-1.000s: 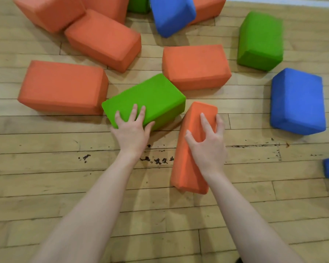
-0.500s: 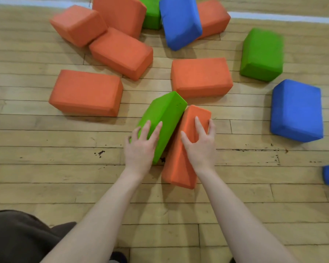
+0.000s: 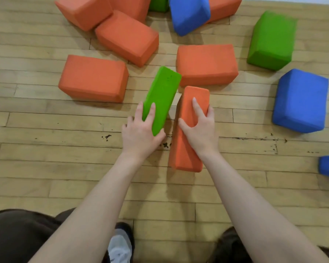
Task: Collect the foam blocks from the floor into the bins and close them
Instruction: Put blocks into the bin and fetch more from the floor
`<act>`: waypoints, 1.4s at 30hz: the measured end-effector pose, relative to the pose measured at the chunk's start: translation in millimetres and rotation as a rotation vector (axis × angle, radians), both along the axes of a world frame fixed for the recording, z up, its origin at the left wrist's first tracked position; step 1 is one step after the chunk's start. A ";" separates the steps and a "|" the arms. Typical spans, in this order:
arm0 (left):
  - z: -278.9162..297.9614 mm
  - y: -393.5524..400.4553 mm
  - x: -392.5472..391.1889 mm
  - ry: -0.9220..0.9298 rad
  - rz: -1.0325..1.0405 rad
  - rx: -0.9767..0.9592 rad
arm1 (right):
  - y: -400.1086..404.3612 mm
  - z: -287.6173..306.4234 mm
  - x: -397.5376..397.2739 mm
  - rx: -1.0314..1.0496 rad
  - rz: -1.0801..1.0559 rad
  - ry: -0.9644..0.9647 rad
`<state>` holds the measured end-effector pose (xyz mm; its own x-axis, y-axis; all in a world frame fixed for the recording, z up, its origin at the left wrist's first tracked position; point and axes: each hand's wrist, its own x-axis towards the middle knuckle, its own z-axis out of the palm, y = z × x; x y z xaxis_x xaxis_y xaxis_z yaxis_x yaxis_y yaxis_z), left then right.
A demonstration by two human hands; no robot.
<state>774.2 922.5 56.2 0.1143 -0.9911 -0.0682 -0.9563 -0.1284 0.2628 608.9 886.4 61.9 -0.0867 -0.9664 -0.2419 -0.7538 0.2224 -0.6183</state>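
I am gripping the green block (image 3: 160,99) in my left hand (image 3: 141,131) and the orange block (image 3: 190,128) just right of it in my right hand (image 3: 199,130); one-handed, either wide block could be slipping free.

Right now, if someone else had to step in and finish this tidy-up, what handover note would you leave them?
Left hand: grips the near end of the green block, tipped up on edge.
Right hand: grips the orange block, also on edge, beside the green one with a narrow gap between them.
Still loose on the floor: four more orange blocks ahead, a second green block and a blue block to the right, and more at the far and right edges.
Done: none visibly binned; no bins in view.
Left: carry these two to a bin, collect the rest, close the bins.
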 end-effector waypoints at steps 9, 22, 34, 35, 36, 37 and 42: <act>234.7 47.1 -34.1 0.121 -0.108 0.034 | 53.5 220.0 -42.2 0.021 -0.114 -0.032; 507.4 113.7 -61.9 0.162 -0.606 0.181 | 218.9 492.5 -57.5 0.164 -0.550 -0.006; 592.1 257.8 -117.7 0.098 -1.508 0.296 | 486.8 572.9 10.1 0.188 -1.542 0.001; 595.0 279.8 -130.8 0.093 -1.592 0.309 | 509.9 575.4 13.3 0.183 -1.629 0.007; 597.6 303.2 -143.8 0.083 -1.671 0.319 | 532.8 577.3 16.7 0.179 -1.713 0.008; 599.4 327.7 -156.8 0.071 -1.751 0.318 | 556.0 579.6 19.8 0.172 -1.798 0.006; 601.2 463.3 -216.5 0.040 -2.106 0.327 | 670.8 582.8 31.2 0.115 -2.167 -0.039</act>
